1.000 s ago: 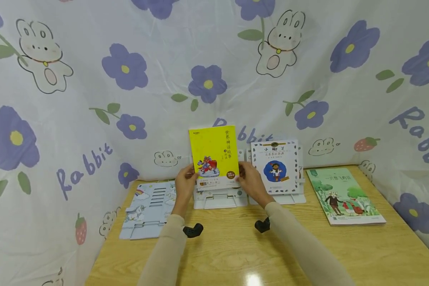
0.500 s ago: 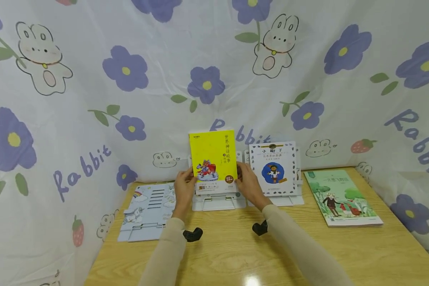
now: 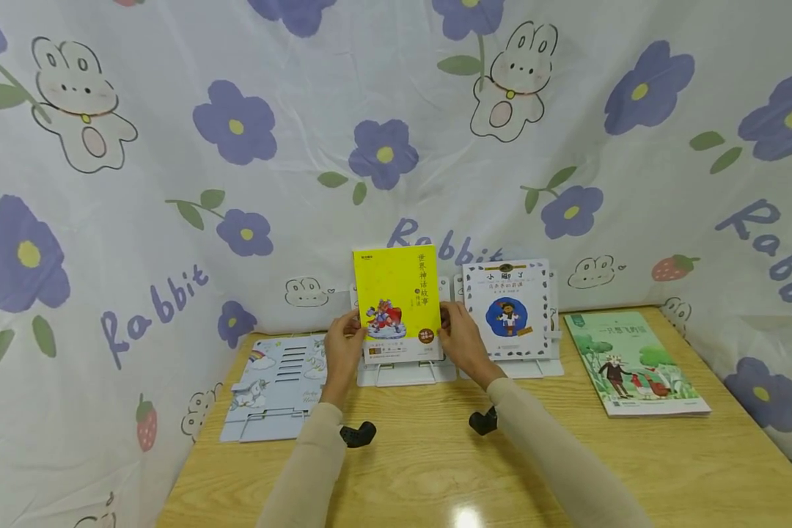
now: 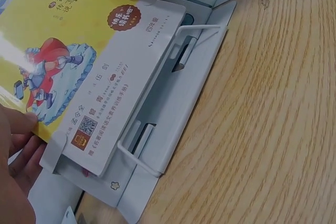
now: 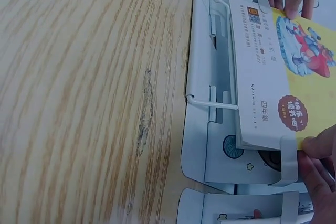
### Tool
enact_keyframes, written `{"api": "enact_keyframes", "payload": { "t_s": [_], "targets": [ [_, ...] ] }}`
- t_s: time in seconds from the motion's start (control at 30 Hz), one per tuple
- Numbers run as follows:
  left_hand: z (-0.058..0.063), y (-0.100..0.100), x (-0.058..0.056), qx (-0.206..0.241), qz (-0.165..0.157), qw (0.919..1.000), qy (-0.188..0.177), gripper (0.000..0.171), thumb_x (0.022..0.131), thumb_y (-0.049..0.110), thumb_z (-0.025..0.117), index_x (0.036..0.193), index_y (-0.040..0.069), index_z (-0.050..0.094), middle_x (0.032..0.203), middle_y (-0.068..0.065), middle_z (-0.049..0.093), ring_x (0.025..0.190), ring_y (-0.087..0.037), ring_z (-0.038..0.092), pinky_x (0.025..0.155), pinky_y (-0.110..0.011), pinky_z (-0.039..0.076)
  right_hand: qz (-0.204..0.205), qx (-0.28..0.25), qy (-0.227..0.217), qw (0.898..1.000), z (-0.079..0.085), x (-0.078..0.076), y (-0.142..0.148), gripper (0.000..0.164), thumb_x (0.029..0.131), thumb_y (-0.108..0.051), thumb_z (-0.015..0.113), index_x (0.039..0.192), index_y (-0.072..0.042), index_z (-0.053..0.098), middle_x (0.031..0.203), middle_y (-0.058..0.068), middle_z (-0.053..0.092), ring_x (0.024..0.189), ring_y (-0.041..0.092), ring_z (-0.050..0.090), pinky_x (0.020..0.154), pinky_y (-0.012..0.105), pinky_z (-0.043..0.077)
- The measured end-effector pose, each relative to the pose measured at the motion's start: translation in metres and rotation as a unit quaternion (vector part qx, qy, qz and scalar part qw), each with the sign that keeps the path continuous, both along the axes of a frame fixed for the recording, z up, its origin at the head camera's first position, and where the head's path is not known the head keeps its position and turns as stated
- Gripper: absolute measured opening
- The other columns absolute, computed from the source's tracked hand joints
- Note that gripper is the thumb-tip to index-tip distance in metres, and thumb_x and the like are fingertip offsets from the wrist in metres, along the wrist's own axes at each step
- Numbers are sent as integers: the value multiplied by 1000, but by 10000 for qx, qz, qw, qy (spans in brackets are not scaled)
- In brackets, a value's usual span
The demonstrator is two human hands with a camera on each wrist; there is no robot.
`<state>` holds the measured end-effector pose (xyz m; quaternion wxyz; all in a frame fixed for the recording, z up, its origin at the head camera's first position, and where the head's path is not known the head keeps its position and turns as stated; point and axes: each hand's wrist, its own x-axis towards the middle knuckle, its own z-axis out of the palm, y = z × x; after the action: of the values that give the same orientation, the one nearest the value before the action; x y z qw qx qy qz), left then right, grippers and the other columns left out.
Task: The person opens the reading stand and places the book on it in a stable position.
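Observation:
A yellow book [image 3: 396, 301] with a white lower band leans upright on the middle book stand [image 3: 405, 376]. My left hand [image 3: 343, 348] pinches its left edge, thumb on the cover and fingers behind. On the opposite edge, my right hand [image 3: 463, 343] holds it the same way. In the left wrist view, a metal side clip [image 4: 54, 153] overlaps the front of the book's lower corner. Another clip [image 5: 289, 161] lies over the other corner in the right wrist view. The book's lower edge is close to the stand's wire support [image 4: 139, 160]; contact is hard to tell.
On the right-hand stand [image 3: 548, 367] a white book [image 3: 507, 312] with a blue circle stands upright. A folded unicorn-print stand [image 3: 273, 389] lies at the left of the wooden table [image 3: 422, 469]. A green book [image 3: 636, 363] lies flat at the right. A printed curtain [image 3: 303, 95] hangs behind.
Both hands have lowered the yellow book onto the middle stand. It now sits lower and straighter than a second ago, and the hands keep their hold on its edges.

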<state>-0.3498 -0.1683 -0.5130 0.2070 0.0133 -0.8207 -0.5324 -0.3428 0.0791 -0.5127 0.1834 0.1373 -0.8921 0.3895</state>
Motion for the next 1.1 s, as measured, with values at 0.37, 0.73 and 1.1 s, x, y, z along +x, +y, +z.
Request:
{"api": "enact_keyframes", "payload": {
  "t_s": [0.37,0.73,1.1],
  "targets": [
    [0,-3,2,-48,134,9999,-83,25,93,13,67,118,14,71,103,-7,69,94,-20,64,77,-34,55,-56,-72,147,9998,-6,-1,0,56,90,3,64,141,-8,44,119,8,53,97,18,56,82,30,52],
    [0,-5,3,-100,125,9998,-101,24,92,13,69,115,13,72,103,-8,70,96,-23,65,80,-36,54,-84,-122,79,9999,-6,2,-1,56,91,2,64,142,-9,43,121,7,53,98,16,56,83,28,52],
    [0,-6,0,-53,104,9999,-18,21,91,9,69,111,9,73,103,-10,72,94,-23,66,80,-36,56,-123,-97,47,9999,-3,3,-1,55,92,0,63,142,-10,45,121,8,54,99,17,56,85,31,53]
  ]
}}
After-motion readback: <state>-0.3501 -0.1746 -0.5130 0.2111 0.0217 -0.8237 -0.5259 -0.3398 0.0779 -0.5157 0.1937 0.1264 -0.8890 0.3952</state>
